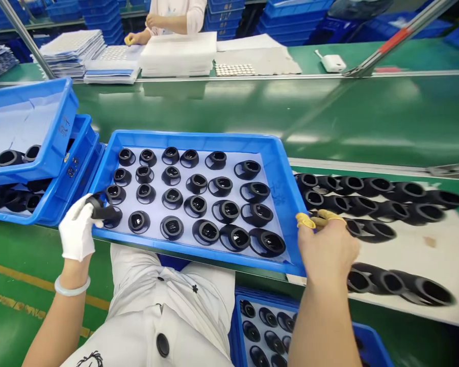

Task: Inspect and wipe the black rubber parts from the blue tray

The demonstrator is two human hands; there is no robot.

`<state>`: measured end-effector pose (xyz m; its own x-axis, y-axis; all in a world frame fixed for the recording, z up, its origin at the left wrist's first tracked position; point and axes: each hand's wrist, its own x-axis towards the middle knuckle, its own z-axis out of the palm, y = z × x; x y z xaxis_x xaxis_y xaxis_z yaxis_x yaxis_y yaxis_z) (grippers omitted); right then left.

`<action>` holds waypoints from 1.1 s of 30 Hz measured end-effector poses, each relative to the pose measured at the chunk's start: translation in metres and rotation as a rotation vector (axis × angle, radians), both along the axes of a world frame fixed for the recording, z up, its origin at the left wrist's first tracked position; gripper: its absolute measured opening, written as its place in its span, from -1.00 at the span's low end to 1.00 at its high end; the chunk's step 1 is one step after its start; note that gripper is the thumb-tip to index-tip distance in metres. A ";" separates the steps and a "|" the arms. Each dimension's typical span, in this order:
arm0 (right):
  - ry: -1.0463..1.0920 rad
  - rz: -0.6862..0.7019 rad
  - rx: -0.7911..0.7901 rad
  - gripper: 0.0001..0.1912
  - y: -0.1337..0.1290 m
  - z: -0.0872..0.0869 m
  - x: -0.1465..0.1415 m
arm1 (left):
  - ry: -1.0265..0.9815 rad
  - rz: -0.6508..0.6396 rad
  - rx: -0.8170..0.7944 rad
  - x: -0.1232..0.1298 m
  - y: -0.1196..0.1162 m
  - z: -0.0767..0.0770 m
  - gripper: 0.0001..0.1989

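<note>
My left hand (77, 229), in a white glove, pinches a black hollow part (96, 208) above the front left corner of a blue tray (199, 138). The tray holds rows of black cup-like rings (172, 228) with slanted openings and glossy insides, lying on a white sheet. At the tray's right rim is my right hand (327, 239), with yellow covers on the fingertips. Its fingers are curled closed; whatever is between them is hidden. Beside this hand, more black tubular parts (390, 209) lie in rows on a pale board (436, 244).
Stacked blue trays (71, 178) stand at the left, holding black parts. Another filled tray (262, 300) sits below the bench edge. Across the green conveyor surface (199, 104), a person (176, 20) works by stacks of white sheets (179, 53). A metal post (401, 38) rises at the right.
</note>
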<state>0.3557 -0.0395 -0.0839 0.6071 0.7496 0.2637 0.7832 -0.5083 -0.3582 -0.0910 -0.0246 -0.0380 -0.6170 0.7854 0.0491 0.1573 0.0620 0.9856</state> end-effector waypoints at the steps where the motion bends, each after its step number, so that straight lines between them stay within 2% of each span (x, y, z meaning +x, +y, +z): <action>1: -0.010 -0.001 0.075 -0.48 -0.001 0.004 -0.009 | -0.001 -0.048 -0.023 0.009 -0.001 0.004 -0.60; 3: 0.015 0.047 0.283 -0.53 -0.004 0.013 -0.035 | -0.023 -0.175 -0.079 0.029 -0.003 0.012 -0.58; 5: 0.174 0.191 0.446 -0.60 -0.008 0.021 -0.068 | -0.074 -0.302 -0.150 0.052 -0.003 0.018 -0.57; 8: 0.615 0.552 0.381 -0.69 -0.014 0.029 -0.116 | -0.120 -0.460 -0.240 0.086 0.001 0.027 -0.59; 11: 0.982 0.716 0.318 -0.57 -0.014 0.034 -0.148 | -0.105 -0.600 -0.276 0.115 0.005 0.034 -0.60; 14: 1.250 0.703 0.273 -0.43 -0.011 0.040 -0.160 | -0.081 -0.753 -0.248 0.134 0.006 0.041 -0.59; 16: 1.384 0.641 0.270 -0.44 -0.010 0.043 -0.159 | -0.048 -0.839 -0.214 0.141 0.006 0.044 -0.59; 20: 1.567 0.543 0.295 -0.47 -0.012 0.048 -0.148 | -0.068 -0.923 -0.211 0.149 0.008 0.045 -0.60; 24: 1.641 0.476 0.325 -0.50 -0.014 0.047 -0.136 | -0.165 -0.984 -0.259 0.158 0.013 0.040 -0.53; 27: 1.621 0.472 0.326 -0.42 -0.016 0.044 -0.128 | -0.062 -1.010 -0.231 0.169 0.014 0.038 -0.56; 30: 1.434 0.518 0.318 -0.28 -0.021 0.044 -0.115 | 0.175 -1.049 -0.169 0.184 0.011 0.044 -0.62; 33: 1.100 0.568 0.291 -0.32 -0.029 0.049 -0.091 | 0.333 -1.139 -0.160 0.201 0.009 0.052 -0.63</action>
<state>0.2644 -0.0689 -0.0349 0.2231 0.9745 0.0252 0.0840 0.0066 -0.9964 0.1099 -0.0155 0.0141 0.4619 0.8838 -0.0740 0.4478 -0.1603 0.8797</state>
